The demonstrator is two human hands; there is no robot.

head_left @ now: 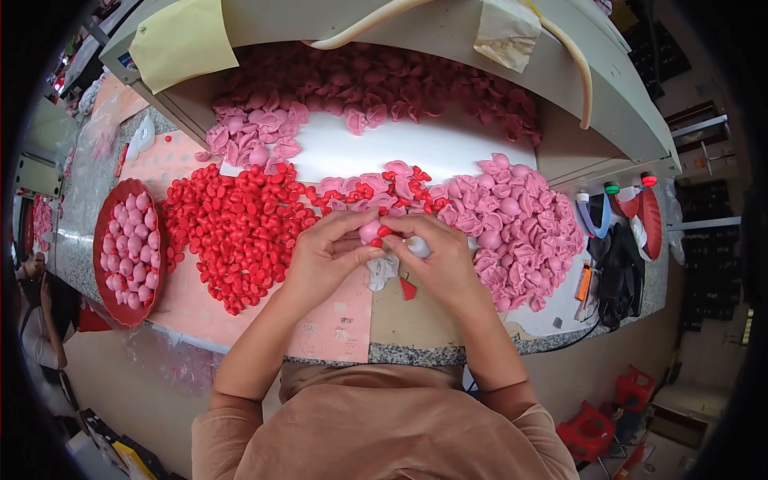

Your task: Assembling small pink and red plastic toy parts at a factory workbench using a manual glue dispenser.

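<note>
Above the desk (424, 354), pinching closely

Left hand (322, 250) is pinching a pink piece (369, 233); right hand (445, 262) is pinching a small red piece (384, 231) against it while cradling a white bottle (418, 247). Nearby, pink paper (340, 314) is bearing tiny, unreadable writing.

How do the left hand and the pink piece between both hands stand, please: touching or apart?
Touching: the head view shows the left hand pinching the pink piece.

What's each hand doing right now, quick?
Left hand: closed, holding a pink ball.
Right hand: closed, holding a small red piece and a white bottle.
</note>
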